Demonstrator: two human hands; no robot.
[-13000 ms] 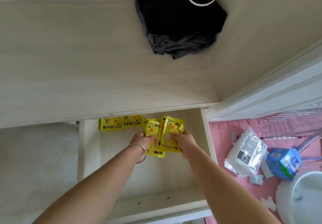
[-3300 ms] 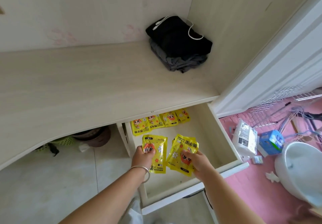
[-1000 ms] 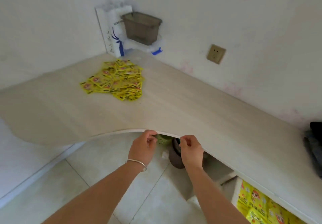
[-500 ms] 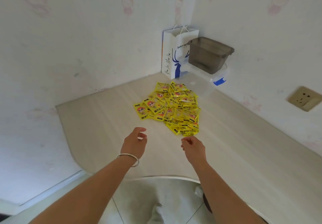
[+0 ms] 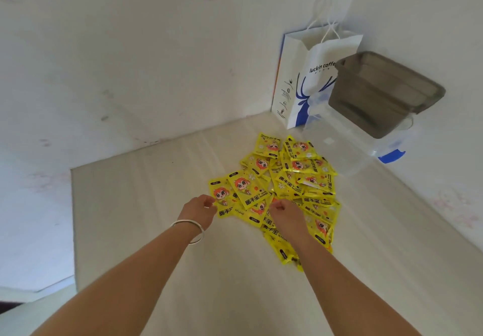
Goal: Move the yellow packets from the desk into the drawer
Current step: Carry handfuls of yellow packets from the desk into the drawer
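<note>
Pale wood-grain desk (image 5: 162,231) fills the lower frame, running into a corner between two white walls. At about one o'clock from the frame's middle a white paper bag (image 5: 303,79) with blue print stands in that corner; whether anything is in it cannot be told. Just right of it, at two o'clock, a smoky grey tub (image 5: 384,92) sits tilted on top of a clear plastic box (image 5: 347,150); the tub looks empty, and the clear box shows nothing inside that I can make out. The drawer is out of sight.

A loose heap of yellow packets (image 5: 292,184) lies on the desk in front of the containers, overlapping at all angles, its far edge close to the clear box.

Both hands are at the heap's near edge. The left hand (image 5: 200,211), a silver bangle (image 5: 190,228) on its wrist, has its fingertips closed at the corner of the leftmost packet (image 5: 220,197), seemingly pinching it. The right hand (image 5: 287,215) rests over packets at the heap's near middle with fingers curled under; whether it has hold of any I cannot tell.

Judging the risk: the packets look slick and lie in overlapping layers, so a hasty grab may lift only some while others slide out, scatter, or skid off the desk's near edge. Sweeping too broadly could also nudge the stacked tub.
</note>
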